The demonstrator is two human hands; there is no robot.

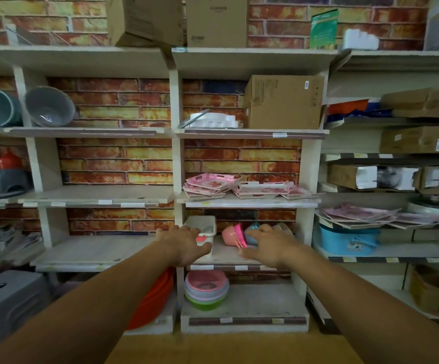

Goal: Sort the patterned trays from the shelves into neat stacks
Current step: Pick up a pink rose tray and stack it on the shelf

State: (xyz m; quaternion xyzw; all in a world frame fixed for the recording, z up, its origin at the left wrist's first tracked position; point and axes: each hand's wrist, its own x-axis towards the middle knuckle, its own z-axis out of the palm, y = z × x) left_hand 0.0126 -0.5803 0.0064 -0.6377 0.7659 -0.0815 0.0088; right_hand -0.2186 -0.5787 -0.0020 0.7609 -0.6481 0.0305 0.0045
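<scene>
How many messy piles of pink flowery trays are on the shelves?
3: a left pile of pink patterned trays, a right pile beside it, and a paler pile on the right-hand shelving. Individual trays overlap, so some are hidden.

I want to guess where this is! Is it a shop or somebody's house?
Most likely a housewares shop or its stockroom. The shelf edges carry small price labels, stacks of matching patterned trays and plastic bowls sit out like stock, and cardboard boxes are stored above.
</scene>
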